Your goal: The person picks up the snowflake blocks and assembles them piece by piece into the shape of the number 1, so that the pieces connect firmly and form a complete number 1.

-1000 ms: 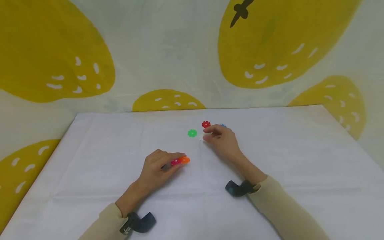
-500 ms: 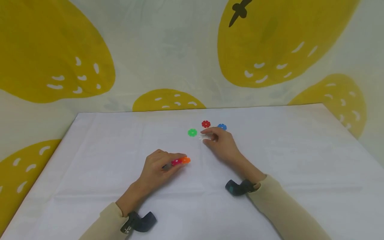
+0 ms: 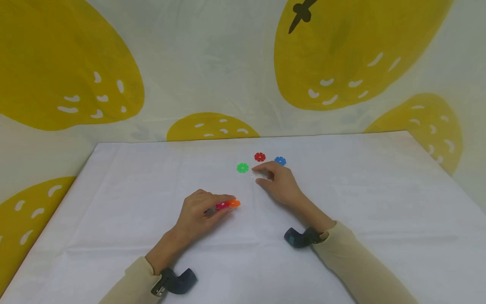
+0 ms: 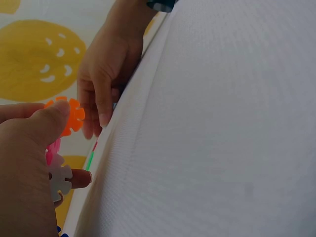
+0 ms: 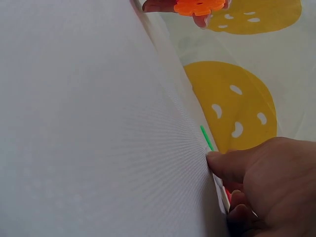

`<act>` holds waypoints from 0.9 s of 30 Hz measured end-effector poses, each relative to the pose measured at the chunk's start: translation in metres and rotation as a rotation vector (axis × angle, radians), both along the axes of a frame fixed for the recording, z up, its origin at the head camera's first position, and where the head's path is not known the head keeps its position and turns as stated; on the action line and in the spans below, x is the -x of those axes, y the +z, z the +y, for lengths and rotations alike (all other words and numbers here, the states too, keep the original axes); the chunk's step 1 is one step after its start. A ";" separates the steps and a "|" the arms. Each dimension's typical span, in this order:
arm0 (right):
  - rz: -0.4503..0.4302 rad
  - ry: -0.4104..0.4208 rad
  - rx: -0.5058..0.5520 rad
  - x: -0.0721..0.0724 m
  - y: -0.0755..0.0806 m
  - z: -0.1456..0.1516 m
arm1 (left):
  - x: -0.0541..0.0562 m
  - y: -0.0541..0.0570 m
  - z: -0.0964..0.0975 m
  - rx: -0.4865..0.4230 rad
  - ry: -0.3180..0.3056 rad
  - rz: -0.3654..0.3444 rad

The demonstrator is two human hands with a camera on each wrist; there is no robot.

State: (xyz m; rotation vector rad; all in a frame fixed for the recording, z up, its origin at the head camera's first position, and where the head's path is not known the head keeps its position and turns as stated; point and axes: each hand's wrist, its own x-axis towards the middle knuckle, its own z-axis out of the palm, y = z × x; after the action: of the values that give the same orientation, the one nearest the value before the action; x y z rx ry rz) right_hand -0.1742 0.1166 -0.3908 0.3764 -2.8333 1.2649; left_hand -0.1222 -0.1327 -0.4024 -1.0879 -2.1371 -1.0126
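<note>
My left hand holds a row of notched plastic snowflake discs just above the table. An orange disc is at its tip, between thumb and fingers, with a pink disc behind it. A whitish disc and a bit of a dark blue disc follow in the left wrist view. Over on the table, the thumb and index finger of my right hand are curled round a white snowflake disc, partly hidden by the fingers. Their exact contact with it is hard to see.
Close around my right hand lie a green disc, a red disc and a blue disc. The white-covered table ends at a patterned backdrop. Each wrist carries a dark camera mount.
My right hand has shifted slightly and its fingers have come round the white disc, uncovering the blue disc behind. My left hand keeps its place with the row of discs.
</note>
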 end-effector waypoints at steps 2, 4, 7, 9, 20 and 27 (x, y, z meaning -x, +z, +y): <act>-0.006 -0.007 -0.007 0.000 0.000 0.000 | 0.000 -0.001 0.000 -0.001 -0.001 0.000; -0.015 -0.014 -0.011 0.000 -0.001 -0.001 | 0.001 -0.002 0.000 -0.007 -0.005 0.008; -0.029 -0.022 -0.015 0.000 -0.002 -0.001 | 0.001 -0.003 0.000 -0.017 -0.013 0.024; -0.030 -0.019 -0.013 0.001 -0.003 -0.001 | 0.001 -0.004 0.000 -0.021 -0.015 0.034; -0.031 -0.021 -0.018 0.000 -0.002 -0.002 | 0.001 -0.004 -0.001 0.000 -0.003 0.014; -0.003 0.032 -0.006 0.001 -0.002 -0.001 | 0.000 -0.002 0.000 0.015 0.005 0.002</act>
State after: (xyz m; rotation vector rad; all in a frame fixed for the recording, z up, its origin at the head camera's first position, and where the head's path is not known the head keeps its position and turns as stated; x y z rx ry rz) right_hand -0.1755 0.1158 -0.3929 0.4221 -2.8454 1.2636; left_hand -0.1221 -0.1331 -0.4046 -1.0895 -2.1477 -0.9945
